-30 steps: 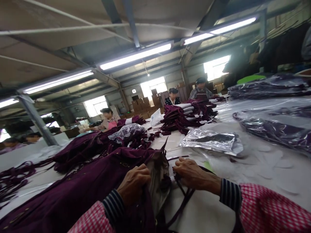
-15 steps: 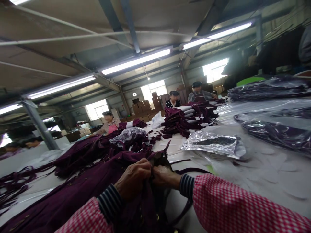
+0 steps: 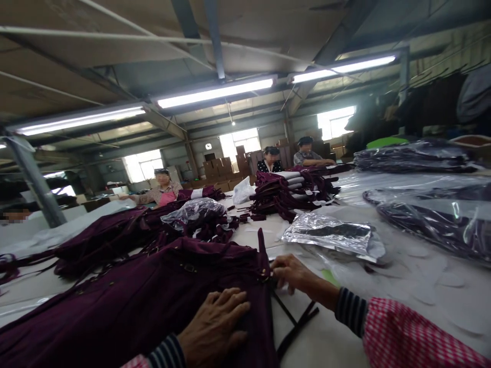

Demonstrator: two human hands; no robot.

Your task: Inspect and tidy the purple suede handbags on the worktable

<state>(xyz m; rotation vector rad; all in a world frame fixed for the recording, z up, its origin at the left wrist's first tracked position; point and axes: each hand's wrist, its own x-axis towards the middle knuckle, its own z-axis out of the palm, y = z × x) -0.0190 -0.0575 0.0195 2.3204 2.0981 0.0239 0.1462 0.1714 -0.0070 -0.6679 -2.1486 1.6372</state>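
A dark purple garment (image 3: 126, 301) with small metal eyelets lies spread across the near table. My left hand (image 3: 217, 327) rests flat on its right part, fingers spread and palm down. Beside the garment's right edge is my right hand (image 3: 293, 276), fingers bent and a little apart, close to an upright purple strap (image 3: 262, 250); nothing shows in its grasp. Thin dark straps (image 3: 299, 324) trail onto the white table below my right hand.
Behind lie a stack of purple straps and bundles (image 3: 291, 191), a silvery plastic bag (image 3: 332, 235) and a clear bag (image 3: 195, 209). Bagged purple garments (image 3: 433, 214) lie at right. Several people work across the table (image 3: 406, 317).
My hands have moved apart from the garment's bunched edge. My left hand has opened onto the cloth, now flatter, and my right hand has let go and shifted right. The view has turned slightly.
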